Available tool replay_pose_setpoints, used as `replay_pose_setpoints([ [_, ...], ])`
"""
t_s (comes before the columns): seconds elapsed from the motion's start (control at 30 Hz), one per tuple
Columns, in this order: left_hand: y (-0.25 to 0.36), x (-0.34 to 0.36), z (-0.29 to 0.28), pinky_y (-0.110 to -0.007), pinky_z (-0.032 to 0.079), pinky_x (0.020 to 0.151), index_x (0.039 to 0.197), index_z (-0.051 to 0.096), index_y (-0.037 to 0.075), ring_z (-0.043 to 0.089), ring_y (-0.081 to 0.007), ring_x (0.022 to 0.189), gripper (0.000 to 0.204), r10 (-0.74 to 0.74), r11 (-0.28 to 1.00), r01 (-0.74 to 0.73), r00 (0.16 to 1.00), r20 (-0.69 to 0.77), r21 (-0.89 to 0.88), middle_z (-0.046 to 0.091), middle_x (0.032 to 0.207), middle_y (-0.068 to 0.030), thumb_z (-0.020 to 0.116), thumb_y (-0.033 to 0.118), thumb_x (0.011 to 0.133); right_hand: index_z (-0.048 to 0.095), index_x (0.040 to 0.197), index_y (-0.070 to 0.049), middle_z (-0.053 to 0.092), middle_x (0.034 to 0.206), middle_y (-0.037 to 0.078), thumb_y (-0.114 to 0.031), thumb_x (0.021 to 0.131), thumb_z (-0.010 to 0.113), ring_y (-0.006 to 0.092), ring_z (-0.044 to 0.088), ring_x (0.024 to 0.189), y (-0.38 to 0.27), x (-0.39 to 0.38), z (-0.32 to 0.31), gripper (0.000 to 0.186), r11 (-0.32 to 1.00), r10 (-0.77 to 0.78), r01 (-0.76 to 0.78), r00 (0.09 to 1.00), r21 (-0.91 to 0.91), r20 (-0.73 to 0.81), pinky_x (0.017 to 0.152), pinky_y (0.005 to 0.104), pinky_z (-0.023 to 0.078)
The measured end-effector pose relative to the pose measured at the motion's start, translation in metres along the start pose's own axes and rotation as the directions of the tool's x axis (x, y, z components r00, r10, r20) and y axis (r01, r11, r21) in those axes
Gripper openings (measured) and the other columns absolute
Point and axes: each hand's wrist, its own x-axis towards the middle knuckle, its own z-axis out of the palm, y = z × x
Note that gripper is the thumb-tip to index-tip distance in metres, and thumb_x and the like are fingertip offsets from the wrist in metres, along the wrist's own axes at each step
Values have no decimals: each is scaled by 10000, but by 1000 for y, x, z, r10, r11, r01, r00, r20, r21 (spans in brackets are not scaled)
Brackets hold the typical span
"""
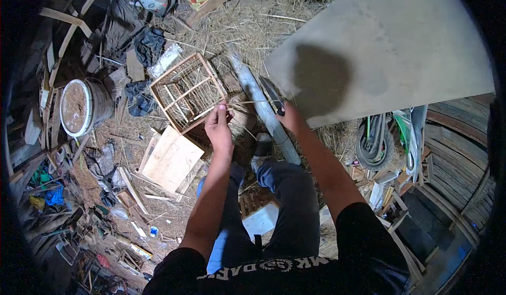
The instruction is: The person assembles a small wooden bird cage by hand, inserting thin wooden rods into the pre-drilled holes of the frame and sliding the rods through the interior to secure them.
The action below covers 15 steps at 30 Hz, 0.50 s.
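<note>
My left hand (219,125) is closed, its thumb and fingers pinching one end of a thin wooden stick (254,102) beside a small slatted wooden cage (186,95). The stick runs roughly level to the right, over a weathered grey beam (282,141). In my right hand (291,118) is a knife (271,90) with a dark handle, its blade pointing up and to the left. The knife lies near the stick's right end; whether the blade touches it I cannot tell. The cage's thin bars show inside its square frame.
A large grey panel (390,36) covers the upper right. On the left stands a white bucket (104,105). A pale wooden board (171,159) lies below the cage, amid straw and scrap wood. Right of my legs is a wheel (375,148); another bucket (199,0) stands at the top.
</note>
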Motion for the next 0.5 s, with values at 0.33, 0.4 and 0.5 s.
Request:
replay_pose_setpoints([
  [0.33, 2, 47, 9, -240, 513, 778, 1228, 779, 0, 625, -62, 844, 234, 171, 976, -180, 982, 80, 122, 754, 1019, -9, 676, 158, 1090, 553, 1292, 13, 720, 1135, 277, -438, 866, 841, 472, 700, 1063, 52, 59, 55, 684, 990, -107, 109, 994, 88, -27, 936, 563, 546],
  [0.4, 9, 50, 3, -231, 504, 772, 1227, 784, 3, 621, -58, 838, 237, 166, 974, -180, 980, 110, 137, 753, 1004, -1, 685, 165, 1085, 548, 1330, 12, 720, 1127, 283, -478, 893, 803, 476, 701, 1060, 59, 67, 66, 705, 996, -77, 77, 997, 54, -6, 935, 567, 548],
  [0.5, 25, 44, 6, -222, 502, 772, 1236, 789, 11, 627, -52, 831, 252, 208, 957, -235, 965, 162, 169, 756, 992, 9, 704, 185, 1075, 583, 1365, 20, 728, 1137, 296, -504, 926, 747, 474, 710, 1074, 87, 91, 93, 703, 999, 4, -3, 1000, -53, 20, 932, 563, 555],
])
